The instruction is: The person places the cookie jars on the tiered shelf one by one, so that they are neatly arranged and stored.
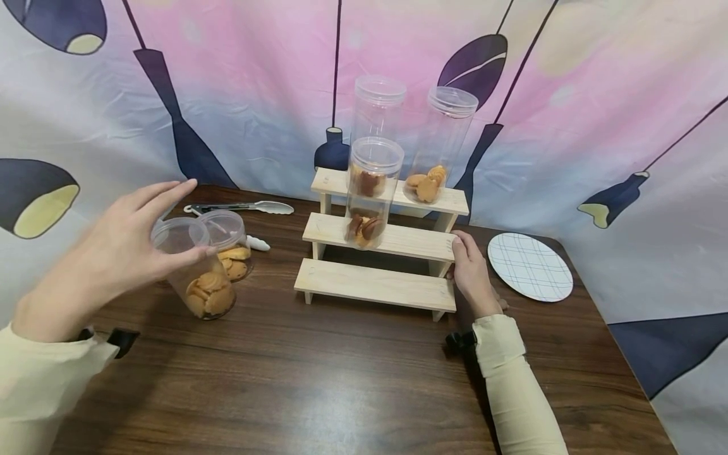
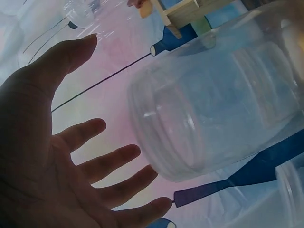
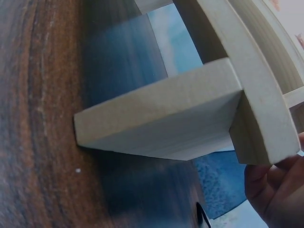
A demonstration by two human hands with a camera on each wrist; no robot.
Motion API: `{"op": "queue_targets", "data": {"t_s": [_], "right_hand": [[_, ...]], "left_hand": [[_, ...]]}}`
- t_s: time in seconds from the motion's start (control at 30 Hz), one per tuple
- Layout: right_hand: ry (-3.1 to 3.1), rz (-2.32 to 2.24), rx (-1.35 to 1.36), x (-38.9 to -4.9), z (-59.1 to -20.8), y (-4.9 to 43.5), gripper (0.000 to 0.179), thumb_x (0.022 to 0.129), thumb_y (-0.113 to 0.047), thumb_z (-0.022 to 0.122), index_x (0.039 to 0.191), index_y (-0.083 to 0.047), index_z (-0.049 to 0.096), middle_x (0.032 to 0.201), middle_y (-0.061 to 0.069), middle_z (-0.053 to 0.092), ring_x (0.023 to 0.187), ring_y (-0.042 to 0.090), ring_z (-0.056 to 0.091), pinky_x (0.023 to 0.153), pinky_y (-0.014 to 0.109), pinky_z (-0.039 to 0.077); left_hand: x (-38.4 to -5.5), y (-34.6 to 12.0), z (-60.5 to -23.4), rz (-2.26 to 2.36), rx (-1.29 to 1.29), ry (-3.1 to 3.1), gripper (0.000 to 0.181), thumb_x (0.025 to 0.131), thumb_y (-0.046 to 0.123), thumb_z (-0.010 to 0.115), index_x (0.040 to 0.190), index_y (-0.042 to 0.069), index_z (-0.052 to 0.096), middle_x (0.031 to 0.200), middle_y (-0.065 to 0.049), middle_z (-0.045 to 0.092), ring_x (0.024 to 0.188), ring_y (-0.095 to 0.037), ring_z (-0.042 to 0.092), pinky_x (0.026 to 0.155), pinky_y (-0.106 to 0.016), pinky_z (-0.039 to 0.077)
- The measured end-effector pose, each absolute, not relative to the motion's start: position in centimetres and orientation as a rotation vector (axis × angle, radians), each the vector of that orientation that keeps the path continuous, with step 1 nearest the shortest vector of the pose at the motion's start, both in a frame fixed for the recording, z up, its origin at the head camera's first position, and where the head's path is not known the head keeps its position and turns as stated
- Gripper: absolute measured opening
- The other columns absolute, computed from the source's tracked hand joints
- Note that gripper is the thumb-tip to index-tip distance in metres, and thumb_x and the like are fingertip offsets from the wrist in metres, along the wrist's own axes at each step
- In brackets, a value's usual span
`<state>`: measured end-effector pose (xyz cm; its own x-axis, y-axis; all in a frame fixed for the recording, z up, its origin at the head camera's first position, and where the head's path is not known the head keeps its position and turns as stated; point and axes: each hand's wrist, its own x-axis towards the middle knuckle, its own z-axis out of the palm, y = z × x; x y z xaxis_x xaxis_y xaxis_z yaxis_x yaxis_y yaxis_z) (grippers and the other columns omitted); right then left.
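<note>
My left hand (image 1: 122, 237) is spread wide beside a tall clear jar of round cookies (image 1: 209, 296), thumb and fingers apart around its upper part. In the left wrist view the fingers (image 2: 116, 161) are loosely stretched near the jar's lid (image 2: 166, 128). Right behind stands a second clear jar (image 1: 234, 256) with cookies. My right hand (image 1: 471, 275) grips the right end of the middle step of a three-step wooden stand (image 1: 364, 284). In the right wrist view its fingers (image 3: 260, 187) curl at the step's end, partly cut off by the frame.
On the stand's middle step is a cookie jar (image 1: 372, 189); two more, a left jar (image 1: 380, 110) and a right jar (image 1: 440, 145), stand on the top step. Tongs (image 1: 244, 207) lie at the back left. A checked white plate (image 1: 530, 266) lies right of the stand.
</note>
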<state>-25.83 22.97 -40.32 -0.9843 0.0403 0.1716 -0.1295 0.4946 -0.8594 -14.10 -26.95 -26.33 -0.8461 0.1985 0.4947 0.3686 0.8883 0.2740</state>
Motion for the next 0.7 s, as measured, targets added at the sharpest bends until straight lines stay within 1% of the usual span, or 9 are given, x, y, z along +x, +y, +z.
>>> {"op": "queue_targets", "data": {"t_s": [0.1, 0.3, 0.5, 0.7], "right_hand": [[-2.569, 1.506, 0.083, -25.8, -40.4, 23.0, 0.058, 0.105, -0.056, 0.026, 0.148, -0.022, 0.044, 0.090, 0.019, 0.058, 0.056, 0.021, 0.054, 0.054, 0.035, 0.050], [-2.560, 1.510, 0.079, -25.9, -40.3, 23.1, 0.057, 0.105, -0.056, 0.028, 0.147, -0.022, 0.046, 0.087, 0.019, 0.057, 0.053, 0.019, 0.054, 0.053, 0.035, 0.050], [-2.566, 1.511, 0.083, -25.8, -40.2, 23.1, 0.056, 0.105, -0.056, 0.027, 0.147, -0.023, 0.045, 0.086, 0.019, 0.057, 0.054, 0.020, 0.054, 0.054, 0.036, 0.050], [-2.558, 1.521, 0.093, -25.7, -40.2, 23.0, 0.055, 0.106, -0.053, 0.028, 0.147, -0.021, 0.045, 0.086, 0.018, 0.057, 0.057, 0.022, 0.054, 0.055, 0.035, 0.050]], "left_hand": [[-14.0, -27.2, -26.9, -0.525, -0.384, -2.610, 0.101, 0.063, 0.027, 0.092, 0.152, 0.018, 0.044, 0.141, -0.026, 0.050, 0.124, -0.054, 0.044, 0.101, -0.068, 0.033], [-14.1, -27.6, -27.9, -0.570, -0.332, -2.678, 0.103, 0.064, 0.033, 0.093, 0.153, 0.018, 0.043, 0.146, -0.026, 0.045, 0.127, -0.056, 0.039, 0.105, -0.070, 0.027], [-14.4, -27.6, -28.8, -0.562, -0.344, -2.703, 0.102, 0.066, 0.029, 0.092, 0.154, 0.020, 0.041, 0.146, -0.028, 0.042, 0.126, -0.058, 0.038, 0.099, -0.073, 0.028], [-14.5, -27.5, -29.2, -0.560, -0.343, -2.728, 0.098, 0.067, 0.028, 0.092, 0.153, 0.020, 0.044, 0.146, -0.028, 0.041, 0.125, -0.058, 0.039, 0.094, -0.075, 0.031]]}}
